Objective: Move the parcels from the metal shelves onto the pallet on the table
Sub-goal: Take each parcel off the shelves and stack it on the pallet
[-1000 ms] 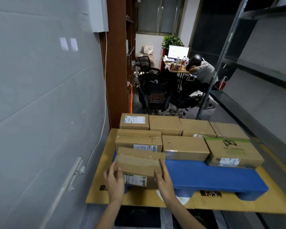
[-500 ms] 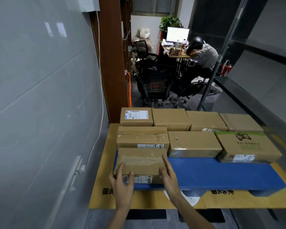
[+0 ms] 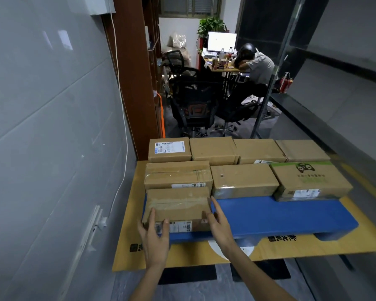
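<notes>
A brown taped parcel with a white label on its near face lies flat on the front left corner of the blue pallet. My left hand has straight fingers against the parcel's near face at its left end. At the parcel's front right corner, my right hand lies with its fingers extended along the right side. Several other brown parcels fill two rows behind it, among them one with green print at the right.
The pallet sits on a yellow cardboard sheet over the table. A grey wall runs close on the left. A metal shelf post rises at the right. Behind are office chairs and a person slumped at a desk.
The parcel, held tilted above the pallet's front left corner, has come down flat onto it. Both hands have loosened from gripping its ends to straight fingers.
</notes>
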The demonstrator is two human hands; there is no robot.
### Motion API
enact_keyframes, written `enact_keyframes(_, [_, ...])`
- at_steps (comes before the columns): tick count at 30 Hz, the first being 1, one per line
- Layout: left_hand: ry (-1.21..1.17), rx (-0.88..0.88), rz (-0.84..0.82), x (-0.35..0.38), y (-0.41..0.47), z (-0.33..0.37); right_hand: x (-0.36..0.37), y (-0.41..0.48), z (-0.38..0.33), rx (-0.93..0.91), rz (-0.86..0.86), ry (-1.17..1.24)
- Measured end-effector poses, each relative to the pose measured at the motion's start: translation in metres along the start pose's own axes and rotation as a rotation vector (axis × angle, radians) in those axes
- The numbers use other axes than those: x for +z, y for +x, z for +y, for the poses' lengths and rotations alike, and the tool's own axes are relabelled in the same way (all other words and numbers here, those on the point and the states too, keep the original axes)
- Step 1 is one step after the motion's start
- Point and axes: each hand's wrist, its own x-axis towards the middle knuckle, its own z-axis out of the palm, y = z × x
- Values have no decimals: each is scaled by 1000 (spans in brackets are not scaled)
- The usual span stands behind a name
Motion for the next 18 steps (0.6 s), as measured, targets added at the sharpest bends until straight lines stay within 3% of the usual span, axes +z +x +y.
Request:
enact_keyframes(7, [623, 230, -29, 2, -34, 31, -68, -48, -19, 26, 192, 48])
enact_keyframes(14, [595, 433, -231, 43, -133, 102, -181, -155, -28, -68, 313, -21])
enact_keyframes(18, [609, 628, -459, 100, -236, 133, -265, -265, -13, -52, 487, -72])
